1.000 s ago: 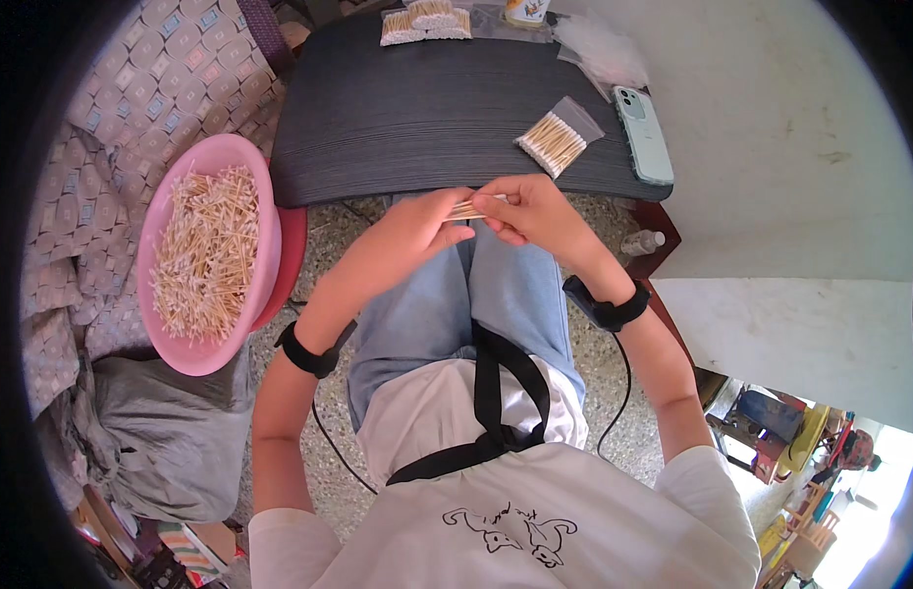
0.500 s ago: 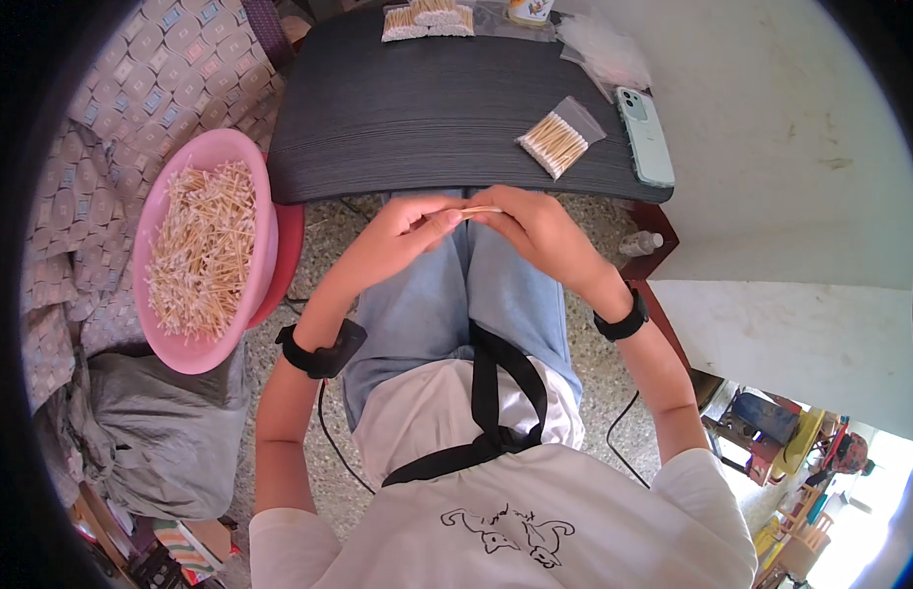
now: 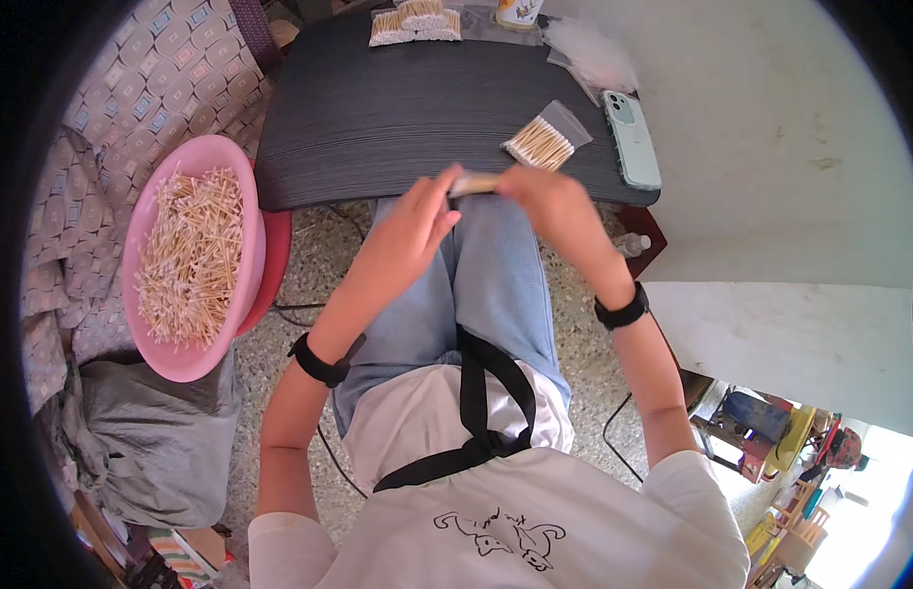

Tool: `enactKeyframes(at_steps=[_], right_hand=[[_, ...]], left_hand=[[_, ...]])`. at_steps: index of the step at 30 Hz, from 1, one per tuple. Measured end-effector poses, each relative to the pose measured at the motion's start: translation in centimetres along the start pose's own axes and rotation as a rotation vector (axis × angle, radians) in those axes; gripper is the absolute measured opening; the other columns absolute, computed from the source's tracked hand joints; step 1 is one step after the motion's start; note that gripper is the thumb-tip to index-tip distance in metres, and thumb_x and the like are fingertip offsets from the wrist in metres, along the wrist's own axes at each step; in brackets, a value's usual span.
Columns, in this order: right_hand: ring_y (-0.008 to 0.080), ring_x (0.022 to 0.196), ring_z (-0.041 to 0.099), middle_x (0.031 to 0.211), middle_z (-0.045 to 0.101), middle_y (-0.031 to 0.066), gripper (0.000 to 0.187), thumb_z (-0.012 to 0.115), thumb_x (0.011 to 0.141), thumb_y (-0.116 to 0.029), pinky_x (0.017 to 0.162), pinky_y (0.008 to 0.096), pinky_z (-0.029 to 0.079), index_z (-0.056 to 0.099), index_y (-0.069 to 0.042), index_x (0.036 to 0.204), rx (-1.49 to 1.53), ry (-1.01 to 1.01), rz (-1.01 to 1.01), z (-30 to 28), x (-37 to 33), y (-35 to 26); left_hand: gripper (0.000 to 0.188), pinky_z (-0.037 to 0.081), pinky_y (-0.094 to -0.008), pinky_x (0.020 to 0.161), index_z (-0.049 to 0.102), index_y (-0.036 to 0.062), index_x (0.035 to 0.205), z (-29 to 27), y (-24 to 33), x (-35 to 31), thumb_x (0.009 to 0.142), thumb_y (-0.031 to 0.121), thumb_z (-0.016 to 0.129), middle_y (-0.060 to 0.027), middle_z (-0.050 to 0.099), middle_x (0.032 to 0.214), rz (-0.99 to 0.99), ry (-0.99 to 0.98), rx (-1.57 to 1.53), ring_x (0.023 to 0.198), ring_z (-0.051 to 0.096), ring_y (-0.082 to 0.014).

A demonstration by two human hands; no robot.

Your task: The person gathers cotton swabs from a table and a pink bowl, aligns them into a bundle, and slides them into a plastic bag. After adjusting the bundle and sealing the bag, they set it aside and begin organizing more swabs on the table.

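Note:
Over my lap, at the table's near edge, a small bundle of cotton swabs [image 3: 480, 184] lies level between my hands. My right hand [image 3: 557, 213] grips its right end between thumb and fingers. Against the white tips at the other end is my left hand [image 3: 414, 224], its fingers stretched out and the thumb apart. Just beyond my right hand, a clear bag of cotton swabs [image 3: 541, 143] rests on the dark table [image 3: 378, 108]. To my left, a pink basin [image 3: 135, 294] holds a large heap of loose cotton swabs [image 3: 193, 257].
More packs of cotton swabs [image 3: 415, 26] stand at the table's far edge, beside a cup [image 3: 518, 12]. Clear plastic bags [image 3: 592, 57] and a pale green phone [image 3: 631, 140] lie on the right. A wall [image 3: 761, 177] borders that side. A plastic bottle [image 3: 631, 244] is below the table.
My left hand has opened from its pinch, its fingers now straightened at the bundle's tips. Both hands have risen slightly toward the table, and more of the bundle shows.

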State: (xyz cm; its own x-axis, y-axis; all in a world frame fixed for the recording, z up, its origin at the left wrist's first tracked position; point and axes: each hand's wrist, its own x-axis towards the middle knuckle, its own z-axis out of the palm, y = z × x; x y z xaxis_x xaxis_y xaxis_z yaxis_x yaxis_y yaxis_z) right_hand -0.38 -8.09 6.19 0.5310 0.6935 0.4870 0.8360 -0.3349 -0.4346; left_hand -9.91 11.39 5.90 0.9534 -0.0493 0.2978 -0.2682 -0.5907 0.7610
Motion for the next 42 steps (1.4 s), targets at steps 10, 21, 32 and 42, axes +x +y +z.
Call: enactKeyframes(at_steps=[10,21,32,42], right_hand=[[0.0408,0.070,0.058,0.073,0.059,0.0214,0.020,0.049,0.094,-0.018,0.059,0.0452,0.043,0.057,-0.002,0.086,-0.257,0.312,0.518,1.4,0.2,7.3],[0.0263,0.057,0.060,0.065,0.062,0.0138,0.024,0.051,0.091,-0.018,0.054,0.0362,0.045,0.063,0.001,0.083,0.305,0.316,0.593,2.4,0.5,1.2],[0.0187,0.047,0.053,0.054,0.055,0.0099,0.026,0.051,0.092,-0.019,0.048,0.0313,0.039,0.063,-0.001,0.078,0.192,0.136,0.774,0.4,-2.6,0.6],[0.0254,0.047,0.054,0.056,0.055,0.0146,0.024,0.053,0.091,-0.018,0.048,0.0341,0.040,0.064,-0.001,0.079,0.141,0.135,0.729,0.9,-3.8,0.4]], left_hand=[[0.026,0.045,-0.0347,0.079,0.055,0.0005,0.112,1.3,-1.3,0.7,0.086,0.005,0.056,-0.0117,0.056,0.095,0.109,-0.070,0.099,0.087,0.057,-0.0258],[0.035,0.030,-0.0476,0.105,0.058,0.0056,0.111,5.0,-2.9,2.6,0.076,0.003,0.060,-0.0091,0.056,0.120,0.267,0.176,0.568,0.118,0.049,-0.0254],[0.025,0.036,-0.0450,0.099,0.062,0.0048,0.091,5.3,-1.0,4.0,0.072,0.015,0.072,-0.0097,0.057,0.111,0.214,0.285,0.456,0.108,0.052,-0.0286],[0.013,0.040,-0.0408,0.091,0.063,0.0029,0.074,7.0,-1.2,4.5,0.068,0.011,0.072,-0.0123,0.056,0.114,0.158,0.351,0.513,0.105,0.051,-0.0307]])
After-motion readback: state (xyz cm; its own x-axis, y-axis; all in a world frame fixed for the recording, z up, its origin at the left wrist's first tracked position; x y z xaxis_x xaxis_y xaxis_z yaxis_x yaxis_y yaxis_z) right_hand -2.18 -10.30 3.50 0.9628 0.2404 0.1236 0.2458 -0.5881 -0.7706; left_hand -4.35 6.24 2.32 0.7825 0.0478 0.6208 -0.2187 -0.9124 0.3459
